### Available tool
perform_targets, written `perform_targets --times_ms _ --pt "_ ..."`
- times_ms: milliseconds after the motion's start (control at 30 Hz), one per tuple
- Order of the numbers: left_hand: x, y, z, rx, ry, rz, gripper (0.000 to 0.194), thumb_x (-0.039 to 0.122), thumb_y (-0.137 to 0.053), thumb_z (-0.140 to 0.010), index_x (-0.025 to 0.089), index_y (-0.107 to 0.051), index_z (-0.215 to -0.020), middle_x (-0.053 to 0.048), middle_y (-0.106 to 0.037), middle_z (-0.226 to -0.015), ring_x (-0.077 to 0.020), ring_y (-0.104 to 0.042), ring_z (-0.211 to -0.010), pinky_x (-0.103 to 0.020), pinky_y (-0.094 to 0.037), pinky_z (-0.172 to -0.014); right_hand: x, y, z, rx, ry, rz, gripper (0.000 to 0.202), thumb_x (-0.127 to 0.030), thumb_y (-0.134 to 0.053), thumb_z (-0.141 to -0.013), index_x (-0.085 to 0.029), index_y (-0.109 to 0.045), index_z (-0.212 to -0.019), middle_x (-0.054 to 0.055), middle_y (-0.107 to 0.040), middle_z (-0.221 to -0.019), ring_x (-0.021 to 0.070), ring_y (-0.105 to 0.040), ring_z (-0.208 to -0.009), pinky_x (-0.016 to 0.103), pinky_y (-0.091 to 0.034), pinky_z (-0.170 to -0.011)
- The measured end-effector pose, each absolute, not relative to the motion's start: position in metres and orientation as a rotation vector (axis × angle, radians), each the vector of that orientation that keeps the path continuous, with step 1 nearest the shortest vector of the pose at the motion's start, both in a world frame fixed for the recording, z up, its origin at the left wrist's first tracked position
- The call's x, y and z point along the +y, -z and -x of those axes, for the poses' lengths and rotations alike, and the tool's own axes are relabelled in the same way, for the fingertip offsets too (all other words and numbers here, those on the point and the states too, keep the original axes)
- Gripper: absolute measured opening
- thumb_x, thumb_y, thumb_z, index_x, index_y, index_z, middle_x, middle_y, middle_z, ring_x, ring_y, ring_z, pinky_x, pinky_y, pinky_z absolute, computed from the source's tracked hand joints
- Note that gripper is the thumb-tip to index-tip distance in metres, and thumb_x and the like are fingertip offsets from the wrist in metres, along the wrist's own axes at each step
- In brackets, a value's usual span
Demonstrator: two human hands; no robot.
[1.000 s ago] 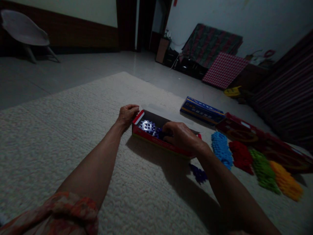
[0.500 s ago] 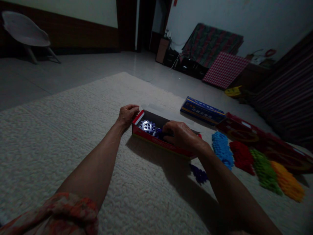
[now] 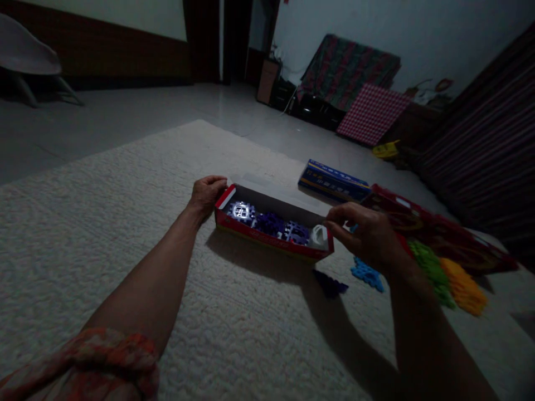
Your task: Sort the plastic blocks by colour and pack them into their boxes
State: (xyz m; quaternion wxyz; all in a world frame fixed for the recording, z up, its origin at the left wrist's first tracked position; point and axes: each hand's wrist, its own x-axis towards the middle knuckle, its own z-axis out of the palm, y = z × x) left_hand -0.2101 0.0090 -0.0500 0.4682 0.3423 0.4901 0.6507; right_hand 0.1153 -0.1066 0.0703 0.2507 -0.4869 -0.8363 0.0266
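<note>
An open red box (image 3: 271,243) lies on the cream mat, holding purple pieces (image 3: 271,223), a shiny pale piece (image 3: 242,212) at its left end and a white item (image 3: 319,236) at its right end. With bent fingers, my left hand (image 3: 207,192) grips the box's far left corner. At the right end, my right hand (image 3: 363,227) has thumb and fingertips pinched at the box's edge or flap. A dark purple piece (image 3: 330,284) lies on the mat in front of the box.
Beyond the box is a blue box (image 3: 333,182). To the right lie a long dark red box (image 3: 443,231) and heaps of blue (image 3: 366,273), green (image 3: 432,273) and orange pieces (image 3: 465,285). A chair (image 3: 29,53) stands at the far left.
My right hand has come up out of the box and moved right to its end, uncovering the purple pieces and the white item. My left hand stays at its corner. The view has shifted slightly.
</note>
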Motion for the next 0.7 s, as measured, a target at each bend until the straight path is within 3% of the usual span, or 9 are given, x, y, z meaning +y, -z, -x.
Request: perform_targets --times_ms 233,467,567,700 --pt "0.002 0.043 0.206 1.275 -1.605 -0.846 0.021 0.02 -0.078 -0.061 0.014 -0.07 -0.08 -0.001 -0.066 -0.067 -0.0141 -0.059 -0.059 -0.027 -0.049 -0.06 -0.147 -0.046 -0.166 -2.325 -0.25 1.54 0.004 -0.022 -0.063 -0.083 -0.021 -0.067 -0.083 0.003 -0.071 -0.079 0.0162 -0.064 -0.068 0.028 -0.049 -0.064" --pt "0.0 0.043 0.207 1.25 -1.603 -0.853 0.014 0.011 -0.074 -0.067 0.012 -0.071 -0.081 0.001 -0.065 -0.061 -0.012 -0.055 -0.057 -0.025 -0.046 -0.057 -0.17 -0.027 -0.168 -2.482 -0.541 1.719 0.037 -0.011 -0.074 -0.074 -0.023 -0.069 -0.108 0.009 -0.072 -0.109 0.0242 -0.069 -0.099 0.035 -0.054 -0.084" --pt "-0.001 0.041 0.206 1.26 -1.612 -0.859 0.014 0.011 -0.074 -0.067 0.011 -0.071 -0.081 0.001 -0.065 -0.061 -0.012 -0.055 -0.058 -0.025 -0.046 -0.058 -0.174 -0.022 -0.159 -2.507 -0.572 1.682 0.041 -0.01 -0.077 -0.069 -0.027 -0.069 -0.105 0.007 -0.071 -0.105 0.0242 -0.068 -0.095 0.034 -0.054 -0.08" --pt "0.0 0.041 0.206 1.28 -1.612 -0.861 0.016 0.014 -0.075 -0.064 0.012 -0.071 -0.08 0.001 -0.064 -0.061 -0.012 -0.054 -0.058 -0.026 -0.047 -0.059 -0.174 -0.007 -0.154 -2.527 -0.554 1.676 0.033 -0.014 -0.072 -0.071 -0.027 -0.066 -0.1 0.006 -0.069 -0.1 0.023 -0.066 -0.087 0.034 -0.053 -0.074"
